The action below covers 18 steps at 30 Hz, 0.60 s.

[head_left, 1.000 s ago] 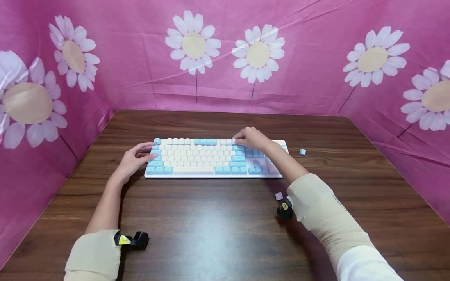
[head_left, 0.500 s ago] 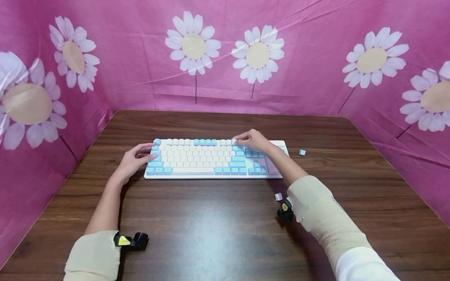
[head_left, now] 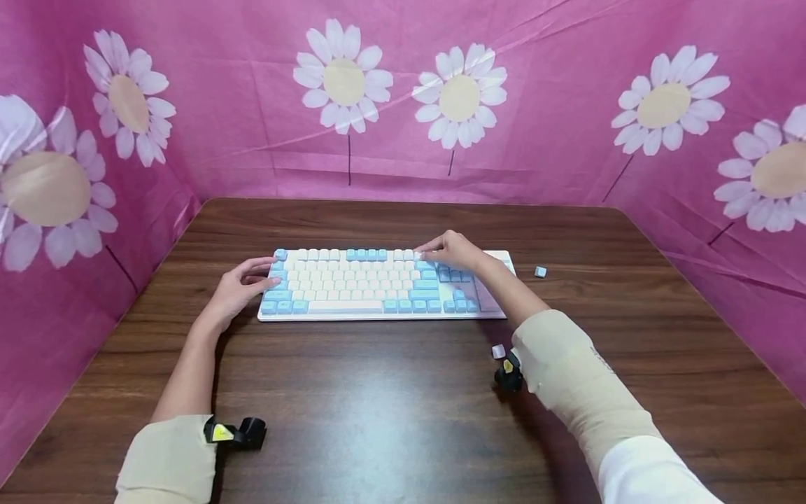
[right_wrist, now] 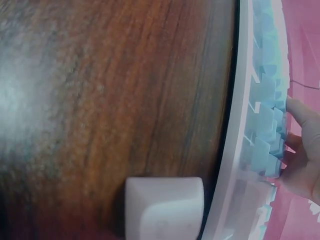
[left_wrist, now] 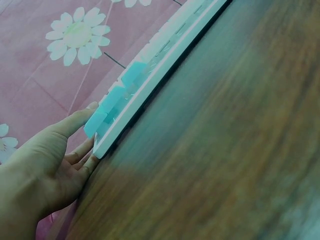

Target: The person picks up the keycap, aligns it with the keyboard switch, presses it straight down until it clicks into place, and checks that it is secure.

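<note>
A white and light-blue keyboard [head_left: 352,285] lies flat on the brown wooden table. My left hand [head_left: 236,290] grips its left end, the thumb on the blue keys and the other fingers along the side, as the left wrist view also shows. At the right end of the top row, my right hand [head_left: 455,250] pinches a small white keycap [head_left: 419,256] at its place in the row. In the right wrist view, the right hand [right_wrist: 305,155] is partly hidden behind the blue keys [right_wrist: 265,132].
A loose white keycap [head_left: 498,351] lies in front of the keyboard beside the right wrist camera [head_left: 508,374]. Another loose keycap, blue and white [head_left: 541,271], lies right of the keyboard. Pink flowered cloth [head_left: 403,164] stands behind and beside the table.
</note>
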Motion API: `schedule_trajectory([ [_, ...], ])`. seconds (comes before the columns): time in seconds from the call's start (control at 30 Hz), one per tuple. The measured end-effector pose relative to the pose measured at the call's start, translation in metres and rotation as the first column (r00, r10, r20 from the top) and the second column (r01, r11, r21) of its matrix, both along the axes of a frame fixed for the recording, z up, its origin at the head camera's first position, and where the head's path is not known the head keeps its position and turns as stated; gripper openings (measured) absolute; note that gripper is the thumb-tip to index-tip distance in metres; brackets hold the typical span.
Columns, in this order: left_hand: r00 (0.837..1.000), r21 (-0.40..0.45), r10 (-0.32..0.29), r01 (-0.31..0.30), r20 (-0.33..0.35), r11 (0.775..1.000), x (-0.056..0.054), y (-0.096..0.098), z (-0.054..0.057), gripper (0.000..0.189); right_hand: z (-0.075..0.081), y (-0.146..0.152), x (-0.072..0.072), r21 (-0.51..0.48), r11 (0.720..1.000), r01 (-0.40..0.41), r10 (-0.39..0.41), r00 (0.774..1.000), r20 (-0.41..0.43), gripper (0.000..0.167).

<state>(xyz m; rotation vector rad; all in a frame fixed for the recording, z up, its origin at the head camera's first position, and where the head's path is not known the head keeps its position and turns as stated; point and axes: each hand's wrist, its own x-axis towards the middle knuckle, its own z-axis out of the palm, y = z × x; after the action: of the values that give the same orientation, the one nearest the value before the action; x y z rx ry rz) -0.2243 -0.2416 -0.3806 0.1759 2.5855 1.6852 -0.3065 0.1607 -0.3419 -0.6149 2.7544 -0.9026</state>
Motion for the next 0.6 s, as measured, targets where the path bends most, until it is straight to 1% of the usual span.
schedule_trajectory([
  [0.23, 1.0, 0.005, 0.006, -0.006, -0.001, 1.0, -0.0002, -0.0005, -0.0016, 0.056, -0.0008, 0.0017, -0.0018, -0.008, 1.0, 0.008, -0.007, 0.999, 0.045, 0.025],
  [0.43, 1.0, 0.003, -0.003, 0.003, -0.008, 1.0, -0.0007, 0.0006, -0.0022, 0.056, 0.002, 0.0019, -0.0002, 0.01, 1.0, -0.029, 0.029, 0.999, -0.013, 0.024],
  [0.6, 1.0, 0.002, -0.003, 0.003, -0.02, 1.0, -0.0009, 0.0009, -0.0034, 0.055, 0.0054, 0.0, 0.0009, 0.014, 0.999, -0.042, 0.043, 0.998, -0.045, 0.022],
])
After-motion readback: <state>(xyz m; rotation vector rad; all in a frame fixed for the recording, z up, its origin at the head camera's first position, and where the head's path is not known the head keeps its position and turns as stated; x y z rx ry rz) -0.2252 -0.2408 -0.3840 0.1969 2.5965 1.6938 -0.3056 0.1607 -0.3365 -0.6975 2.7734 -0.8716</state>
